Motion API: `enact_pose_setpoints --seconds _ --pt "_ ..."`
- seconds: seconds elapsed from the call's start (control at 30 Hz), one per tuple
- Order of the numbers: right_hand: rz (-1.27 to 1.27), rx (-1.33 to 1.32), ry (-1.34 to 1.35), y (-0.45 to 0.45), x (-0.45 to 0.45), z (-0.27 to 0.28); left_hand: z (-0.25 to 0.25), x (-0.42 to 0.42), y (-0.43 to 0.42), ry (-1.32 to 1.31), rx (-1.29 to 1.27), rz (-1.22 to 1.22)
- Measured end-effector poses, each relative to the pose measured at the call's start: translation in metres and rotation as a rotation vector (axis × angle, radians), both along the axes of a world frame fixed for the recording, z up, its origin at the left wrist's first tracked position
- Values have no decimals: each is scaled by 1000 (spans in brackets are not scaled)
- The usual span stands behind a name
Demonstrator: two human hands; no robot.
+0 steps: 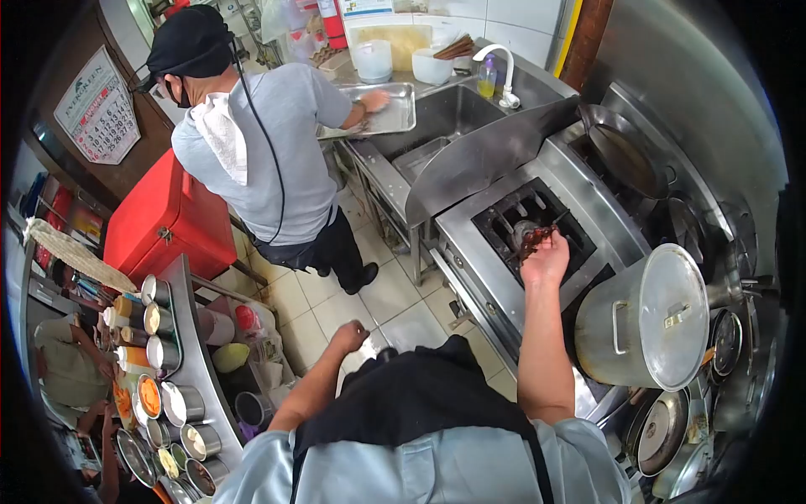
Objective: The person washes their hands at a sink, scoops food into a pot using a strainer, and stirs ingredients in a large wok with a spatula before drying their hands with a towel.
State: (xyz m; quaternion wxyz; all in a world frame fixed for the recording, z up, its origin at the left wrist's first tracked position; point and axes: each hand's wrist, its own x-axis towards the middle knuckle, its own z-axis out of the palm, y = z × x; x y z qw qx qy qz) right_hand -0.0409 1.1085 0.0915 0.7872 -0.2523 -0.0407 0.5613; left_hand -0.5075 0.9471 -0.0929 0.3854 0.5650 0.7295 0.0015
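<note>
My right hand (546,261) reaches over the gas burner (525,215) of a steel stove. Its fingers are closed on a dark reddish, stringy clump (535,241); the kind cannot be made out. The clump is above the burner grate, and part of it is hidden by the fingers. My left hand (349,337) hangs over the tiled floor in front of my apron (411,395), fingers curled in, with nothing seen in it.
A large lidded pot (625,328) stands right of my right arm. Behind the stove leans a wok (625,151). A steel splash guard (487,160) separates stove and sink (457,105). Ahead, a co-worker (260,143) handles a metal tray (395,118). Left is a counter of condiment containers (183,403).
</note>
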Motion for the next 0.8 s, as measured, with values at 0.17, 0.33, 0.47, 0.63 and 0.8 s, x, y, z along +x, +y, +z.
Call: enact_pose_setpoints --seconds 0.17,0.33,0.47,0.63,0.8 --pt "-82 -73 5 4 -3 14 4 -41 82 -295 -142 98" --pt "-195 -42 22 6 -11 23 16 -74 179 -391 -241 112" --pt "-223 -71 38 4 -18 28 15 -100 221 -165 15 25" --pt "-224 -29 0 17 4 34 19 -168 259 -167 84 207" --pt "-250 -16 13 30 14 38 86 -126 285 -145 -324 -89"
